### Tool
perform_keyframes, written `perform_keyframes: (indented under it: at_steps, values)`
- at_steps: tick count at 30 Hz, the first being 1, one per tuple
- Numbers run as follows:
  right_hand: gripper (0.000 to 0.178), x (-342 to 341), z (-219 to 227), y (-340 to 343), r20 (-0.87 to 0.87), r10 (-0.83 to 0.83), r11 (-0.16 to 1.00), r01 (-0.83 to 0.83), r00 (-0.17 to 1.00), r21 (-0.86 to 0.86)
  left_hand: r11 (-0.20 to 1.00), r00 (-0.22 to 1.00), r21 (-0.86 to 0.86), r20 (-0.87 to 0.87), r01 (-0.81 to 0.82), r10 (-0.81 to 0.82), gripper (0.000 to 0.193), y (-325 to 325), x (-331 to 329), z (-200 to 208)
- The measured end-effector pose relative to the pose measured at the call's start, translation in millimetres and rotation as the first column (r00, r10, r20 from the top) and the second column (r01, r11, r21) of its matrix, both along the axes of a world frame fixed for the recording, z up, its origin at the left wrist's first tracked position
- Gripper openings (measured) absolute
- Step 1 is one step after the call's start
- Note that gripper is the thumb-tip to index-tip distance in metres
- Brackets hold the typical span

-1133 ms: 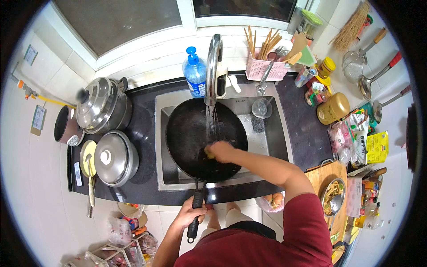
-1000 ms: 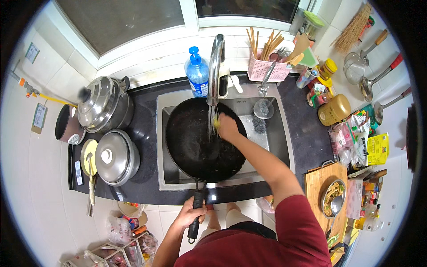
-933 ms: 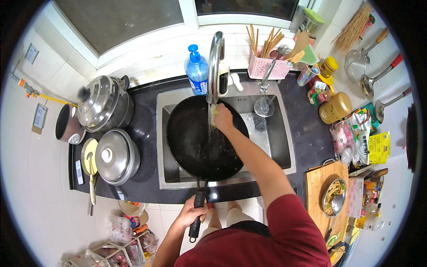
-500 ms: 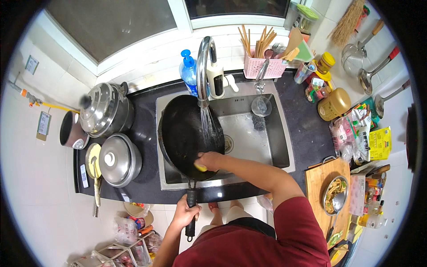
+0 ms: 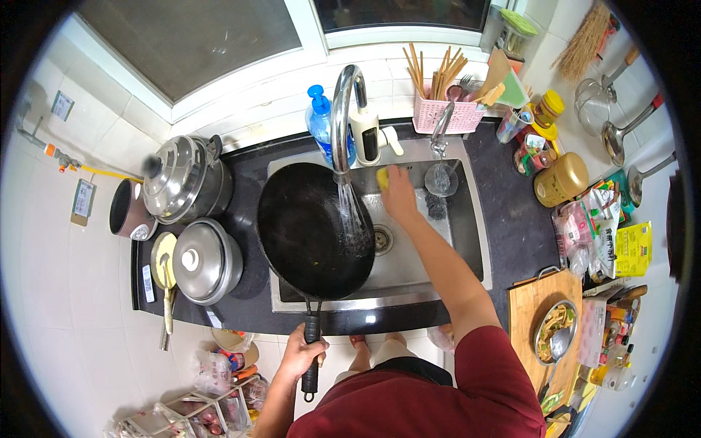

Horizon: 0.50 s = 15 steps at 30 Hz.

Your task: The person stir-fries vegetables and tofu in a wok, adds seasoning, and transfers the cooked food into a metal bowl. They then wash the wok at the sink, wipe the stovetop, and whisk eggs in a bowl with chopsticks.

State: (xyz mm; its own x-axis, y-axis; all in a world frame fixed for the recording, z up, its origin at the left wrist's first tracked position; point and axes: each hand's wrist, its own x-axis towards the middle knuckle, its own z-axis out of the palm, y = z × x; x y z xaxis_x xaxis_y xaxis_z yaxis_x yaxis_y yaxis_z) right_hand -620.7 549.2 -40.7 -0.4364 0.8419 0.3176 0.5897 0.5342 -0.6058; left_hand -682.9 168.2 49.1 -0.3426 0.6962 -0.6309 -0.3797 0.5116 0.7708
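Note:
My left hand (image 5: 298, 353) is closed round the black handle of a large dark wok (image 5: 299, 226). The wok tilts over the left part of the steel sink (image 5: 412, 252). From the curved chrome faucet (image 5: 341, 117), water streams into the wok's right side. My right hand (image 5: 399, 193) is at the sink's back edge, to the right of the stream, with its fingers closed on a small yellow sponge (image 5: 382, 177). Its arm reaches across the sink.
Behind the sink stand a blue soap bottle (image 5: 320, 120) and a pink utensil basket (image 5: 445, 115). Lidded pots (image 5: 203, 261) occupy the left counter. At right, a cutting board (image 5: 522, 306) carries a bowl of food (image 5: 555, 328). A small strainer cup (image 5: 441, 179) sits in the sink's back right corner.
My right hand has moved with the sponge from the wok's near inner side to the back of the sink. The left hand keeps its hold on the wok, which has shifted slightly.

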Motion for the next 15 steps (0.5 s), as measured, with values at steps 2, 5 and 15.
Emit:
perform_keyframes:
  at_steps: [2, 5, 15]
  values:
    - [0.032, -2, 10, 17, 0.127, -0.08, 0.992, 0.067, 0.989, 0.105, 1.0, 0.99, 0.02, 0.138, -0.014, 0.011, 0.031, 4, -1, 4]
    - [0.026, -4, -17, 52, 0.348, -0.153, 0.969, 0.07, 0.925, 0.239, 0.995, 0.952, 0.08, 0.306, -0.057, 0.03, 0.027, 10, 3, 4]
    - [0.018, 1, -15, 4, 0.314, 0.051, 0.962, -0.131, 0.948, 0.241, 0.995, 0.9, 0.088, 0.436, -0.039, -0.004, 0.028, 21, 6, -13]
